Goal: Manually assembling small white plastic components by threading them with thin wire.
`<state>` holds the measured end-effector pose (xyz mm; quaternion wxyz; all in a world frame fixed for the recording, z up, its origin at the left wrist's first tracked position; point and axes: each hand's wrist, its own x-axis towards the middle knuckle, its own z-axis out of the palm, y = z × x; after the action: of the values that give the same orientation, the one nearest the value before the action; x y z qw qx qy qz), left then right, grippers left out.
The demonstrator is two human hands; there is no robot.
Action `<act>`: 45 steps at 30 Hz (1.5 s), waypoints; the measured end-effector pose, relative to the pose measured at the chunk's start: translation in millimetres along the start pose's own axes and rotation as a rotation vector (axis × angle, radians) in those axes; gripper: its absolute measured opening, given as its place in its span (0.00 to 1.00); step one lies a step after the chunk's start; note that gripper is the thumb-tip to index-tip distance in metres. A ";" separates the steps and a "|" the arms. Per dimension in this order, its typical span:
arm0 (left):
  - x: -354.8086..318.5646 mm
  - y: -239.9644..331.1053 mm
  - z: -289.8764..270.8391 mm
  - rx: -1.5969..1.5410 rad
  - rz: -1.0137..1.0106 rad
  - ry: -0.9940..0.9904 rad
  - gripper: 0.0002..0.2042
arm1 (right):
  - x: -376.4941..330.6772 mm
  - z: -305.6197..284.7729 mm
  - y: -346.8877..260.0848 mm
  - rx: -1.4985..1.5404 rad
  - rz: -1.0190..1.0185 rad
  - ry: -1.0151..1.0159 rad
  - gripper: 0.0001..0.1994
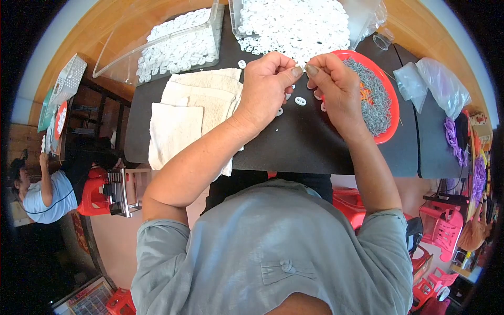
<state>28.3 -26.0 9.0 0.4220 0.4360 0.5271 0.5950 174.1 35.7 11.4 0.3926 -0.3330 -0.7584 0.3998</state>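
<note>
1. Reads as a small hand-work workshop; cannot tell whether inside a home or a shop.
2. Noted on black table (304,144): clear bins (216,31) heaped with small white plastic parts (294,23), plus red bowl (396,107) of tiny grey pieces (375,113).
3. Seen at left: second person (52,199) seated at another dark table (84,105), near white perforated basket (70,76).
4. Also observed: red plastic stools (92,197), pink chair (446,231), purple bundles (453,142) hanging at right.

No Readable Lettering

No words, labels, brands, numbers or signs can be read. A panel (86,299) at the lower left shows rows of small patches, too fine to decipher; a pale item (478,119) at the right edge bears reddish marks, also illegible.
</note>
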 end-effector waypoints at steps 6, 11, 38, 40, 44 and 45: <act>0.8 -2.0 -0.3 0.000 0.011 0.008 0.05 | 0.2 -0.6 3.9 -0.029 -0.035 -0.002 0.06; 0.4 -3.9 -1.7 -0.034 0.012 0.007 0.06 | -0.9 0.7 0.8 -0.039 0.003 -0.007 0.06; -2.7 -0.1 -0.2 0.007 0.015 0.026 0.06 | -4.1 2.0 1.4 -0.114 -0.159 0.045 0.06; -3.5 -0.1 -0.4 0.000 0.006 0.029 0.05 | -4.1 2.9 1.0 -0.110 -0.146 0.041 0.06; -3.2 2.3 -0.2 -0.051 -0.041 0.026 0.05 | -3.9 3.3 1.0 -0.150 -0.175 0.056 0.05; -3.1 2.3 -0.3 -0.052 -0.041 0.025 0.05 | -4.0 3.2 0.8 -0.173 -0.193 0.063 0.05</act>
<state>28.7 -29.2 11.1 0.4386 0.4065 0.5255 0.6051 173.4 31.7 8.3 0.4227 -0.3036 -0.8059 0.2824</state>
